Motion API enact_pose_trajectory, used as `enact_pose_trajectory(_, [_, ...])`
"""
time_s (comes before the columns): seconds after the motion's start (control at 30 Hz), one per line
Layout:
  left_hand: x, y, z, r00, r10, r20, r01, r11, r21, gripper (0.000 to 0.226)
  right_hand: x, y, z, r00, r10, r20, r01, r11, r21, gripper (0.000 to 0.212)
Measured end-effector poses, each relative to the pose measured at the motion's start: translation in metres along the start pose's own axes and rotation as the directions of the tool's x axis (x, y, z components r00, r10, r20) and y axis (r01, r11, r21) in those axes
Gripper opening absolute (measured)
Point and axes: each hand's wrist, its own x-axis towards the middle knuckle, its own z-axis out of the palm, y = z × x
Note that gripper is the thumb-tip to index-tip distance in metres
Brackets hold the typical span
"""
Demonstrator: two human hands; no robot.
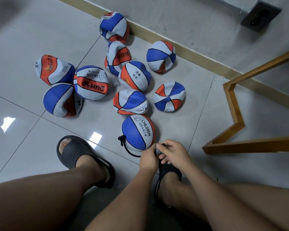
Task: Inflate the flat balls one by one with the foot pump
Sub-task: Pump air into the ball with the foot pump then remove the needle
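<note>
Several flat blue, orange and white balls point(131, 101) lie crumpled on the tiled floor. Nearest to me sits a rounder ball marked CHILDREN point(138, 132). A black pump hose point(128, 148) loops along its lower left side, ending in a black fitting. Just below that ball, my left hand point(148, 158) and my right hand point(173, 154) meet, and their fingers pinch a small black part of the hose between them. The hose runs down past my right foot. The pump body is hidden under my hands and leg.
My feet in black sandals point(77, 152) stand on the floor. A wooden frame point(235, 117) rises at the right. A wall with a wooden skirting point(182, 49) and a black socket point(260, 16) runs behind the balls.
</note>
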Motion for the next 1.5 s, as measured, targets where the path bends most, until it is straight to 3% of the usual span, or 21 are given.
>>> enact_pose_trajectory(0.13, [0.005,0.003,-0.005,1.0,-0.022,-0.019,0.022,1.0,0.001,0.03,-0.006,-0.044,-0.002,0.992,-0.072,0.101,0.06,0.991,0.116,0.031])
enact_pose_trajectory(0.3, [0.006,-0.002,0.0,1.0,-0.017,-0.021,0.017,1.0,0.013,0.023,-0.017,-0.085,-0.015,0.961,-0.149,0.235,0.111,0.979,0.168,0.034])
enact_pose_trajectory(0.37, [0.005,0.0,-0.001,1.0,0.007,-0.022,-0.006,0.999,0.052,0.026,-0.015,-0.08,-0.013,0.964,-0.153,0.218,0.112,0.976,0.187,0.031])
enact_pose_trajectory(0.5, [0.001,0.004,-0.005,0.998,-0.045,-0.032,0.043,0.998,-0.047,0.025,-0.008,-0.052,-0.008,0.973,-0.124,0.194,0.098,0.986,0.137,0.022])
enact_pose_trajectory(0.83, [-0.004,0.005,-0.001,1.0,0.009,-0.014,-0.009,0.998,-0.055,0.024,0.003,-0.001,-0.001,0.999,-0.034,-0.012,0.033,0.999,-0.013,0.014])
enact_pose_trajectory(0.93, [-0.001,0.005,-0.002,1.0,-0.02,0.0,0.02,1.0,-0.02,0.023,0.003,-0.009,0.0,0.999,-0.039,0.003,0.039,0.999,-0.03,0.017])
enact_pose_trajectory(1.2, [0.003,0.01,-0.005,1.0,-0.001,-0.027,0.003,0.998,0.067,0.018,-0.012,-0.073,-0.008,0.972,-0.192,0.139,0.168,0.972,0.164,0.022])
enact_pose_trajectory(1.33, [0.003,0.008,-0.004,1.0,-0.001,-0.03,0.002,1.0,0.015,0.025,-0.008,-0.057,-0.006,0.975,-0.169,0.146,0.149,0.979,0.142,0.02])
enact_pose_trajectory(1.5, [0.001,0.004,-0.005,1.0,-0.028,-0.009,0.028,0.999,-0.025,0.011,-0.003,-0.026,0.002,0.993,-0.105,0.062,0.101,0.993,0.068,0.018])
